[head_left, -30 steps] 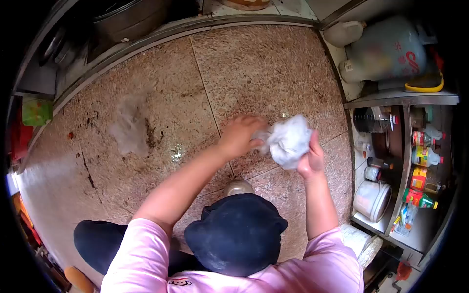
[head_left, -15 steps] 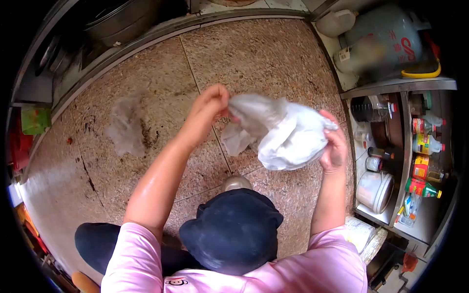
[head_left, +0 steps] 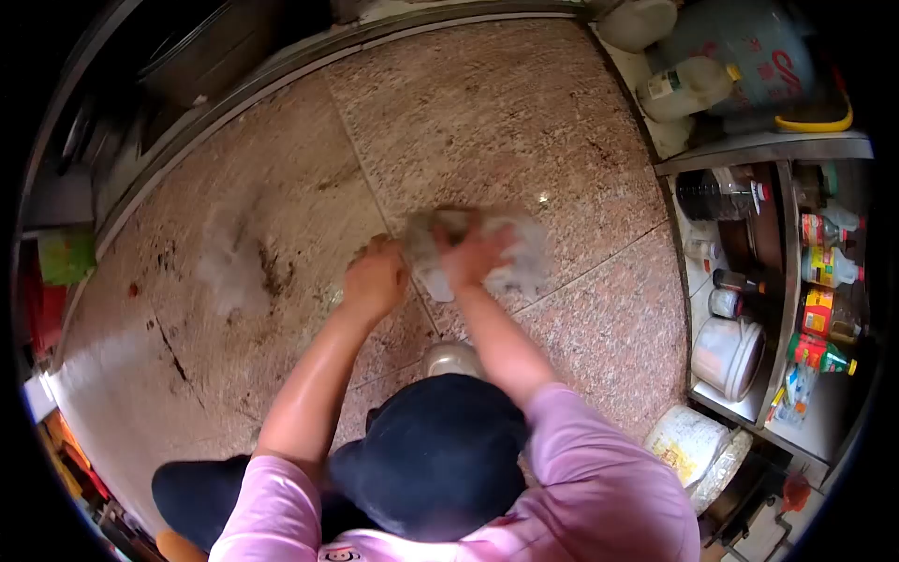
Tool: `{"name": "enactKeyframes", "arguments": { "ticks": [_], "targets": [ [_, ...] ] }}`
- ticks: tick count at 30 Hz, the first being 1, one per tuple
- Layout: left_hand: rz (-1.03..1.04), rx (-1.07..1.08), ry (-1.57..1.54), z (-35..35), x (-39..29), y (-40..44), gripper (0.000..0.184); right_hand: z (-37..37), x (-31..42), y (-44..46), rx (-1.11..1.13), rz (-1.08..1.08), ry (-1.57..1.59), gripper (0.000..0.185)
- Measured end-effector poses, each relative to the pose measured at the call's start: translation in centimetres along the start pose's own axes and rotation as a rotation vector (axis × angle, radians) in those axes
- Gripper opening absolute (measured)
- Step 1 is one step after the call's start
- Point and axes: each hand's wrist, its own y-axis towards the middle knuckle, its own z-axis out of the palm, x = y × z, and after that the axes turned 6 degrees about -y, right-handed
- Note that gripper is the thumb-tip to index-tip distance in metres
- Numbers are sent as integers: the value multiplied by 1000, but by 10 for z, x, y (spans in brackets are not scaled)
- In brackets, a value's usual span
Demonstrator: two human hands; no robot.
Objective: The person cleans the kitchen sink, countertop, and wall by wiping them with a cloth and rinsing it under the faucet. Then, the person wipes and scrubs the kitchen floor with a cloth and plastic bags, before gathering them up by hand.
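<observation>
A whitish, wrinkled plastic bag or cloth (head_left: 526, 267) lies spread on the speckled tile floor (head_left: 599, 328). On top of it my right hand (head_left: 476, 255) rests with its fingers spread. My left hand (head_left: 376, 277) is at the left edge of this sheet, its fingers curled; whether they pinch the edge is too blurred to tell. Farther left, a second crumpled translucent piece (head_left: 229, 272) lies beside dark dirt marks on the floor. Just in front of my dark-clothed knee (head_left: 435, 459) is a pale rounded object (head_left: 451, 360).
On the right stands a shelf (head_left: 749, 150) with bottles (head_left: 829, 267) and a white bucket (head_left: 726, 356). A large gas cylinder (head_left: 749, 47) and a plastic jug (head_left: 684, 89) are above it. A large pot (head_left: 211, 56) is at the upper left.
The white sheet, earlier bunched and then lifted between both hands, now lies flat on the floor. My right hand has moved left onto it, and my left hand has moved down.
</observation>
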Motion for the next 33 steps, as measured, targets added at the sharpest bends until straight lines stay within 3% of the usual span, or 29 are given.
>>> {"name": "enactKeyframes", "arguments": {
  "ticks": [1, 4, 6, 9, 10, 13, 16, 19, 25, 29, 31, 33],
  "targets": [
    [15, -40, -5, -1, 1, 8, 41, 18, 0, 10, -117, -176, -17, 69],
    [24, -107, -10, -8, 11, 31, 50, 35, -11, 39, 80, -759, 104, 73],
    [0, -117, 13, -15, 16, 54, 58, 25, -55, 35, 111, -834, 111, 68],
    [-261, 116, 191, -17, 2, 78, 69, 12, -180, -14, 174, -394, -9, 82],
    [-395, 285, 298, -1, 2, 87, 89, 7, -218, -28, 138, -199, -121, 85],
    [-539, 489, 441, 18, -49, 113, 114, 9, -300, -30, -48, 55, -99, 96],
    [-607, 461, 231, 41, -55, 155, 132, 0, -279, 37, -80, 123, -120, 95],
    [-812, 583, 185, 51, -69, 180, 137, -38, -225, 160, -38, 87, -53, 89],
    [-914, 649, 229, 53, -71, 193, 142, -81, -144, 351, -1, 139, -222, 83],
    [-950, 646, 287, 60, -66, 199, 145, -67, -154, 333, -55, -12, -212, 80],
    [-966, 643, 292, 64, -58, 194, 146, -54, -170, 254, -1, -163, -104, 77],
    [-964, 658, 308, 69, -56, 191, 147, -39, -184, 163, 313, -209, -203, 86]
  ]
}}
